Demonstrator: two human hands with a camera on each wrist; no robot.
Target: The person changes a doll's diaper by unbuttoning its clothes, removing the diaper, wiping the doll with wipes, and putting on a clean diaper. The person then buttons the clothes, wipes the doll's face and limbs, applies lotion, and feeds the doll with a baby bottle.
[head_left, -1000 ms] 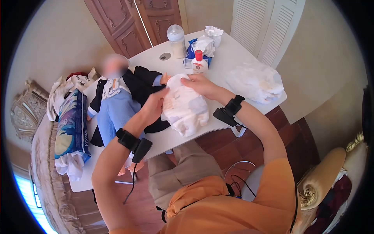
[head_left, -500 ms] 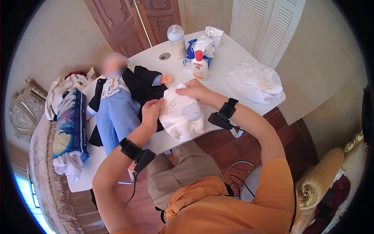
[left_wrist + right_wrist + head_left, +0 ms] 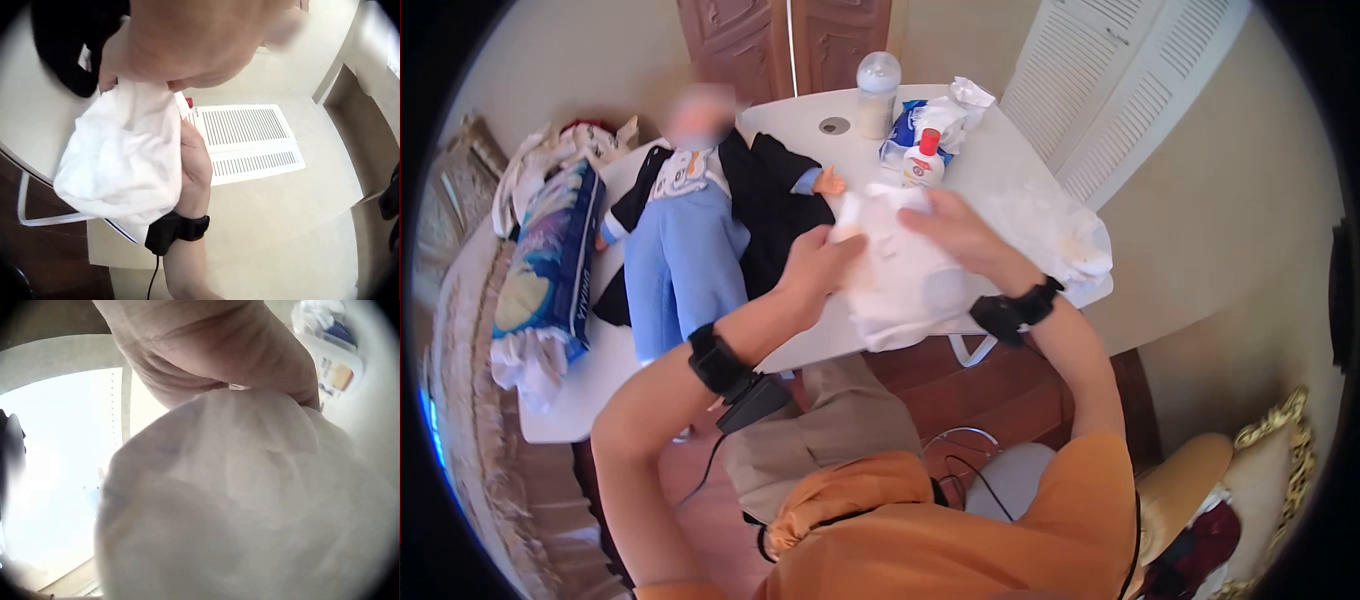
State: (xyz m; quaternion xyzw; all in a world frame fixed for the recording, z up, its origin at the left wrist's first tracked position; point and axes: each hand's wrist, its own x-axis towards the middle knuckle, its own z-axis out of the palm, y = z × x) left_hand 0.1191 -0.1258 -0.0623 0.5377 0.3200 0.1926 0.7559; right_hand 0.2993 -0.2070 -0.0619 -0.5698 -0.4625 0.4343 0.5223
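Both hands grip a soft white cloth with faint pale prints [image 3: 897,285], which looks like a small folded baby garment; its exact kind cannot be told. My left hand [image 3: 812,275] pinches the left edge, thumb on top. At the upper right edge, my right hand [image 3: 958,232] pinches with its thumb over the fabric. The cloth hangs over the table's front edge, its lower part loose and rounded in the left wrist view. To the left, a baby doll in blue trousers [image 3: 683,265] lies on its back on a black garment [image 3: 775,190], one hand close to the cloth.
Behind the hands on the white table [image 3: 795,115] stand a red-capped lotion bottle [image 3: 922,168], a baby bottle [image 3: 878,105] and a blue wipes pack [image 3: 903,125]. A crumpled white cloth [image 3: 1070,245] lies at the right. A blue diaper pack [image 3: 550,260] lies along the left edge.
The head view has shifted a little. The cloth, lowered toward the table edge half a second ago, is now lifted slightly, both hands still gripping it. The doll and bottles stay put.
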